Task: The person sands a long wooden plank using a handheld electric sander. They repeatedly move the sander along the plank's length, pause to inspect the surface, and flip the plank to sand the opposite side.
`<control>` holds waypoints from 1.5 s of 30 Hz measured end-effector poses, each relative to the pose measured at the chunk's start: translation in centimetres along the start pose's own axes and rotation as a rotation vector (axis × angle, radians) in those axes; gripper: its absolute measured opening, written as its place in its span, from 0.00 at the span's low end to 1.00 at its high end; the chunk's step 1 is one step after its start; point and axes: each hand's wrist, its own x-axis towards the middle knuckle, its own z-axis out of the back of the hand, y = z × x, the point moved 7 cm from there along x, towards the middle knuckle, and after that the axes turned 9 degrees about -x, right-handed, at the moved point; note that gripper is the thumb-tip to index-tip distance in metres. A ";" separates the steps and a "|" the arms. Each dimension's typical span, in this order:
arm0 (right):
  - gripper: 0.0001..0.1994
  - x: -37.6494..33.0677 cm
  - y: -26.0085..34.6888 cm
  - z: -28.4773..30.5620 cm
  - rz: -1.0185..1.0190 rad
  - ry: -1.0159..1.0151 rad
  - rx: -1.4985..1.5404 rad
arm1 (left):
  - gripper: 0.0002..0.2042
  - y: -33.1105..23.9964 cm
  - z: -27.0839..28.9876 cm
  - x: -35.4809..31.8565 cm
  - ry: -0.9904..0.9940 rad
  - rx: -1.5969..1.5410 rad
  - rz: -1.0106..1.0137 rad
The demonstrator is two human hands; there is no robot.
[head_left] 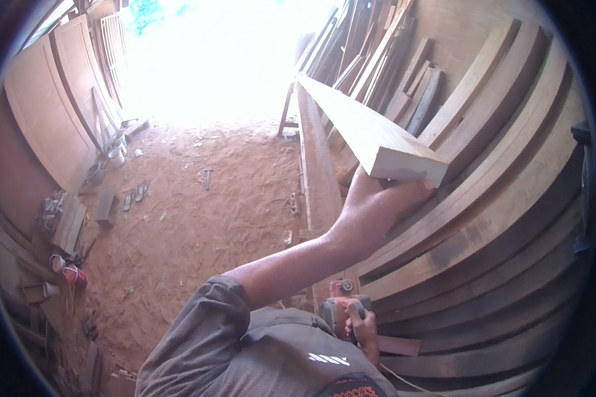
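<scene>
A long pale timber beam [361, 126] stretches away from me toward the bright opening, its squared near end raised. My left hand [384, 198] reaches across and grips that end from below, with the fingers mostly hidden under the wood. Lower down, close to my body, my right hand [362, 326] is closed around the handle of a red and dark electric planer [338, 311]. A pale cord [404, 382] trails beside it. The planer sits apart from the beam, by the near end of a narrow wooden bench [319, 165].
Stacked long boards [496, 218] fill the right side, and more timber leans behind the beam. On the sandy floor [198, 245] lie a hammer [208, 178] and sandals [136, 196]. Wooden door panels [46, 112], buckets [116, 155] and a red container [76, 276] line the left.
</scene>
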 end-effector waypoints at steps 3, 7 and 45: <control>0.23 -0.2 0.1 0.0 -0.006 -0.006 0.008 | 0.23 -0.5 0.0 0.5 0.010 -0.013 0.001; 0.23 -0.3 0.0 0.0 -0.031 -0.009 0.020 | 0.25 -0.8 -0.3 1.1 0.055 -0.041 -0.057; 0.24 -0.7 1.4 0.3 -0.005 -0.080 -0.160 | 0.28 -3.8 3.2 -1.6 -0.021 -0.077 -0.068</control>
